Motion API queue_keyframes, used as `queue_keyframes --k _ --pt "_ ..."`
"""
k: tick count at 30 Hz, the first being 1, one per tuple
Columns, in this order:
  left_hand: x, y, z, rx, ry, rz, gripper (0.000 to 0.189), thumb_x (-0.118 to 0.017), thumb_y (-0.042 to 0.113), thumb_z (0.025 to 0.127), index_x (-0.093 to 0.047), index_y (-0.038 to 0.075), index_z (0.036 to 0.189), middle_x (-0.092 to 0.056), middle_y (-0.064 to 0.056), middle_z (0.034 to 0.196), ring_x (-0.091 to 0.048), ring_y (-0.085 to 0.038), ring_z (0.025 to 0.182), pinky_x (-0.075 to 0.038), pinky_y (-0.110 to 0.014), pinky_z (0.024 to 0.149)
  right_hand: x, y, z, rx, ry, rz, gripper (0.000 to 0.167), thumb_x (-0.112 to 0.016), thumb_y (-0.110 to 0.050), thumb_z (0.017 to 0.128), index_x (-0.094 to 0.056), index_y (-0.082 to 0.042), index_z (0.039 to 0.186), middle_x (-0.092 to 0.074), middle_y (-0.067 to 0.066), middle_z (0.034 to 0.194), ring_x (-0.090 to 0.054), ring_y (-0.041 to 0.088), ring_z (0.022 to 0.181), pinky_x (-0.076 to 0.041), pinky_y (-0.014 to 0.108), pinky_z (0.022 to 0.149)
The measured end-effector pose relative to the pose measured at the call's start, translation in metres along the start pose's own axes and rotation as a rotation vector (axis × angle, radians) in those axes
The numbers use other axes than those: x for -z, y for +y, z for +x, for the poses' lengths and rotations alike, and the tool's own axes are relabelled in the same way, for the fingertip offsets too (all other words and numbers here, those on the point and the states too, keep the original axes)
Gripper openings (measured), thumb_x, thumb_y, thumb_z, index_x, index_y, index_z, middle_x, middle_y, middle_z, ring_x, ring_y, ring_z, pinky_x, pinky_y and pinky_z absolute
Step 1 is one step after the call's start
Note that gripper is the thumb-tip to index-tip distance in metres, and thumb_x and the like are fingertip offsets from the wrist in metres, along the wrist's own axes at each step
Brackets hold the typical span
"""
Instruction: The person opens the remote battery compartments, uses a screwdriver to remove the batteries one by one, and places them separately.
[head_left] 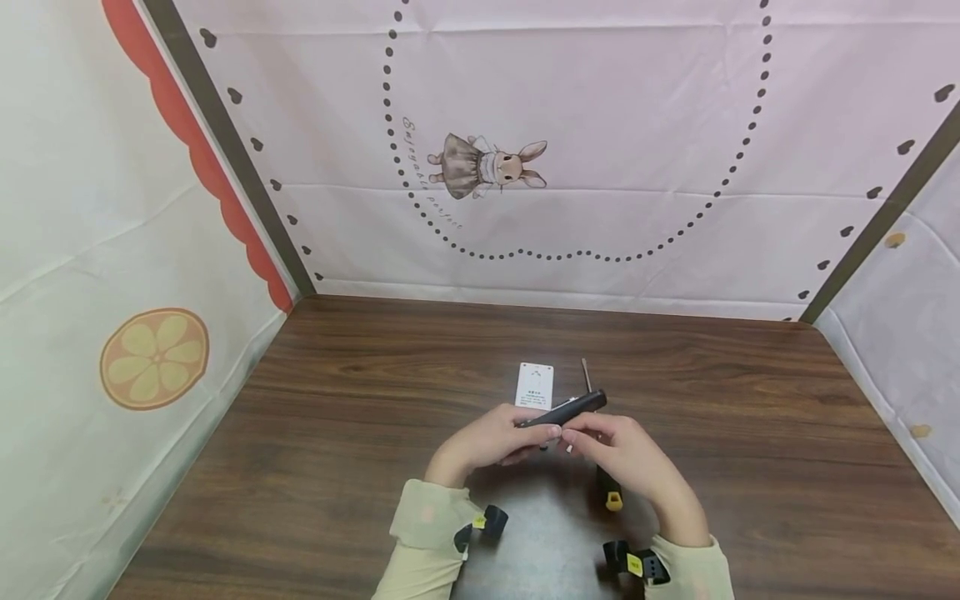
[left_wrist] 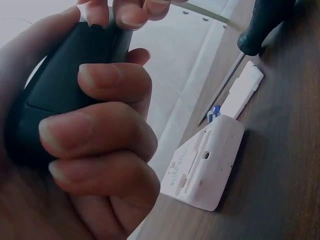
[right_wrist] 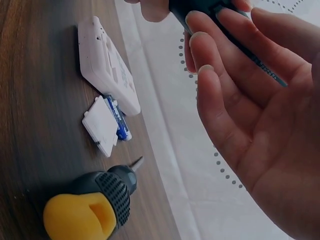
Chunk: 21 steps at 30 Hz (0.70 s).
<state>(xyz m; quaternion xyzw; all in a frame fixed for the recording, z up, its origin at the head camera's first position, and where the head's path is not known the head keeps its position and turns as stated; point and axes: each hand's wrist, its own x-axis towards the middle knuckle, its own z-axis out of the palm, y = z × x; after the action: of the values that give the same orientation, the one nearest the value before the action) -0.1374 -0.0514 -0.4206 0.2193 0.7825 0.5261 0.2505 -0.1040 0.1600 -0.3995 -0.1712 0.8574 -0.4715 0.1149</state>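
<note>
The left hand (head_left: pixel 495 437) is wrapping round a black handheld device (head_left: pixel 567 410) above the surface (head_left: pixel 337 458); its smooth shell is looking stiff, light, perhaps slippery, suiting a side grip. The right hand (head_left: pixel 624 450) is bending fingers against it; whether they are pinching anything, I cannot tell.

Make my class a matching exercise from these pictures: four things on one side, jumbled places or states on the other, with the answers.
1. Screwdriver
2. Dark device
3. White device
4. Rabbit picture

A. Gripped by the left hand
B. On the far cloth wall
C. On the table, yellow on its handle
D. On the table, printed text facing up

Pairs: 1-C, 2-A, 3-D, 4-B
</note>
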Motion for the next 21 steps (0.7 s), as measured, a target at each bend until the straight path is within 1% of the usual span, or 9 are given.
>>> queue_keyframes --k 4,6,8,10,13,16,19,21 --pt "0.001 -0.001 0.001 -0.034 0.025 -0.032 0.041 -0.054 0.047 0.084 -0.06 0.006 0.089 -0.042 -0.004 0.051 -0.035 -0.018 0.039 -0.027 -0.027 0.038 -0.003 -0.001 0.001 0.002 0.01 0.019 0.026 -0.055 -0.042 0.086 -0.063 -0.024 0.102 -0.063 0.0 0.088 -0.059 0.023 0.08 -0.046 0.034 0.07" --pt "0.002 -0.002 0.003 -0.052 0.063 -0.052 0.042 -0.053 0.046 0.085 -0.059 0.005 0.092 -0.042 -0.004 0.052 -0.035 -0.017 0.038 -0.027 -0.027 0.037 -0.004 -0.002 0.001 0.01 0.019 0.032 0.027 -0.056 -0.039 0.086 -0.061 -0.024 0.109 -0.063 0.0 0.093 -0.061 0.02 0.08 -0.047 0.034 0.071" --pt "0.001 -0.004 0.004 -0.062 0.116 -0.073 0.044 -0.051 0.047 0.086 -0.057 0.004 0.093 -0.042 -0.004 0.052 -0.035 -0.016 0.038 -0.027 -0.026 0.036 -0.006 -0.003 0.002 0.014 0.021 0.037 0.031 -0.057 -0.037 0.086 -0.057 -0.025 0.115 -0.063 -0.001 0.096 -0.062 0.018 0.08 -0.048 0.033 0.071" --pt "0.001 -0.006 0.006 -0.059 0.166 -0.092 0.046 -0.051 0.048 0.086 -0.056 0.002 0.094 -0.043 -0.003 0.052 -0.035 -0.015 0.038 -0.027 -0.026 0.035 -0.007 -0.003 0.002 0.016 0.022 0.025 0.035 -0.057 -0.037 0.086 -0.054 -0.026 0.119 -0.063 -0.002 0.096 -0.062 0.015 0.08 -0.048 0.031 0.071" --pt "0.001 -0.007 0.007 -0.039 0.209 -0.108 0.049 -0.052 0.05 0.084 -0.056 0.002 0.094 -0.043 -0.002 0.053 -0.035 -0.014 0.039 -0.027 -0.026 0.035 -0.009 -0.002 0.004 0.028 0.023 -0.006 0.039 -0.057 -0.039 0.086 -0.053 -0.024 0.121 -0.063 -0.002 0.093 -0.061 0.014 0.078 -0.048 0.03 0.069" --pt "0.001 -0.006 0.007 -0.019 0.216 -0.121 0.05 -0.053 0.052 0.083 -0.057 0.004 0.092 -0.044 -0.002 0.053 -0.036 -0.014 0.038 -0.028 -0.026 0.035 -0.01 -0.002 0.006 0.055 0.05 -0.04 0.035 -0.058 -0.037 0.086 -0.055 -0.021 0.117 -0.062 -0.003 0.094 -0.06 0.012 0.08 -0.048 0.029 0.068" --pt "-0.002 -0.005 0.009 -0.024 0.2 -0.129 0.051 -0.052 0.053 0.083 -0.056 0.002 0.089 -0.045 -0.002 0.053 -0.036 -0.014 0.036 -0.029 -0.026 0.033 -0.012 -0.003 0.008 0.078 0.102 -0.077 0.027 -0.061 -0.029 0.085 -0.055 -0.02 0.11 -0.061 -0.005 0.097 -0.058 0.011 0.083 -0.048 0.031 0.069" --pt "-0.005 -0.004 0.01 -0.033 0.186 -0.14 0.053 -0.051 0.052 0.084 -0.054 -0.001 0.088 -0.045 -0.003 0.053 -0.035 -0.014 0.035 -0.028 -0.027 0.031 -0.014 -0.004 0.01 0.087 0.14 -0.107 0.025 -0.063 -0.024 0.084 -0.055 -0.021 0.107 -0.061 -0.006 0.097 -0.057 0.009 0.084 -0.048 0.031 0.07"
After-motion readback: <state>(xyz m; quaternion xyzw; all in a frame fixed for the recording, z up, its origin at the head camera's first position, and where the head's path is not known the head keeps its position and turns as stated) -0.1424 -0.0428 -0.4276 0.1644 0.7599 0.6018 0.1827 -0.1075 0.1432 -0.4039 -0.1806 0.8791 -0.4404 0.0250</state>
